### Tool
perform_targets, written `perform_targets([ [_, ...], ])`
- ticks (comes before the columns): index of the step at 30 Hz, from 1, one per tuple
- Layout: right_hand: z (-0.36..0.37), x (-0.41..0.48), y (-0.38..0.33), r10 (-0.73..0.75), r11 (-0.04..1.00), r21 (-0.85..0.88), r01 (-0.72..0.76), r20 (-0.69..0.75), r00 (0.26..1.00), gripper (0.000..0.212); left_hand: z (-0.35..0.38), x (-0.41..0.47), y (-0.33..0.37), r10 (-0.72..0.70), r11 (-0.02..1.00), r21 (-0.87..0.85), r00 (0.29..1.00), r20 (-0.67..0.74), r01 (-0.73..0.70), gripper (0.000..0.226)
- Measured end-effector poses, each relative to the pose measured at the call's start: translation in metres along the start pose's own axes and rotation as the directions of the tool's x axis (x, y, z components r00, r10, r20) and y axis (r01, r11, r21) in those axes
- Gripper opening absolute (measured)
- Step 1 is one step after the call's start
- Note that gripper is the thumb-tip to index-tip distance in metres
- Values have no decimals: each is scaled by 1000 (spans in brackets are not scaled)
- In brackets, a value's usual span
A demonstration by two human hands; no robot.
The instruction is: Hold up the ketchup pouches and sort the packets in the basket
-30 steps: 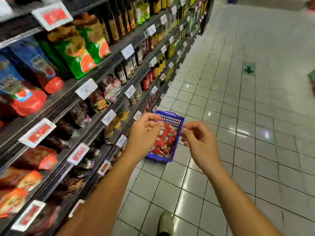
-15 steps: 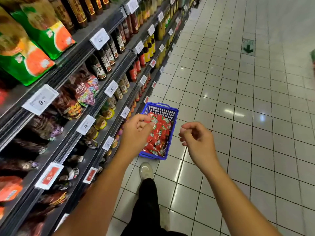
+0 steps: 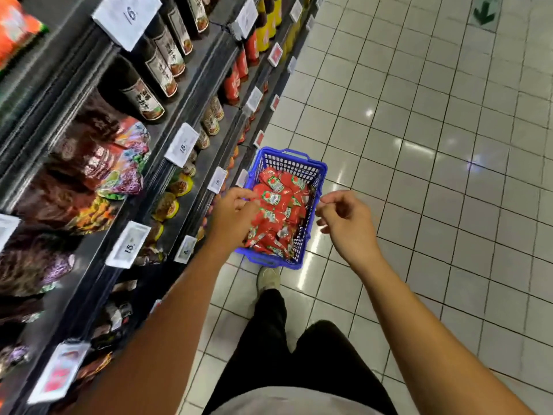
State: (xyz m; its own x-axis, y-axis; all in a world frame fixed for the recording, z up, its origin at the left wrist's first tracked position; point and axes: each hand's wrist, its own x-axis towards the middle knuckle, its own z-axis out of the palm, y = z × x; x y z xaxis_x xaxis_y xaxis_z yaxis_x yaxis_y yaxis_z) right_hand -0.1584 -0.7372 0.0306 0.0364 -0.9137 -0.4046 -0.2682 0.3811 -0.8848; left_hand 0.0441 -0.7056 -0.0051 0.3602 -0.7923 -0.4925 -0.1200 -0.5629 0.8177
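Two bare forearms extend over a blue perforated plastic basket of red sauce sachets on the tiled floor — left hand and right hand hover loosely curled, holding nothing — apparently mid-reach, the next move calling for a pinch on one sachet.

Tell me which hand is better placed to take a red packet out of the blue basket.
Left, probably. The left hand is over the basket's shelf-side edge, fingers by the red packets. The right hand is loosely curled, empty, beyond the opposite rim, over the floor tiles.
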Motion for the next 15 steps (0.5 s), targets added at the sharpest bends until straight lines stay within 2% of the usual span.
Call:
perform_targets([
  [2, 7, 20, 4, 28, 999, -20, -28, 9, 1000, 11, -2, 22, -6, -61, 998, 9, 998, -5, 61, 22],
  [4, 13, 39, 10, 57, 998, -26, -56, 28, 998, 16, -2, 40, -12, -102, 995, 8, 995, -12, 102, 25],
  [8, 20, 82, 32, 135, 990, -53, -133, 37, 990, 7, 8, 73, -28, -168, 985, 27, 985, -37, 169, 15],
  [10, 22, 105, 47, 180, 981, -78, -176, 44, 983, 5, 16, 90, -39, -214, 976, 37, 976, -42, 215, 19],
  [13, 28, 145, 74, 235, 964, -147, -222, 79, 969, 4, 33, 123, -64, -265, 963, 33, 963, -46, 267, 22],
  [15, 34, 176, 96, 270, 949, -202, -244, 111, 957, 8, 49, 143, -85, -309, 950, 36, 951, -30, 310, 13],
])
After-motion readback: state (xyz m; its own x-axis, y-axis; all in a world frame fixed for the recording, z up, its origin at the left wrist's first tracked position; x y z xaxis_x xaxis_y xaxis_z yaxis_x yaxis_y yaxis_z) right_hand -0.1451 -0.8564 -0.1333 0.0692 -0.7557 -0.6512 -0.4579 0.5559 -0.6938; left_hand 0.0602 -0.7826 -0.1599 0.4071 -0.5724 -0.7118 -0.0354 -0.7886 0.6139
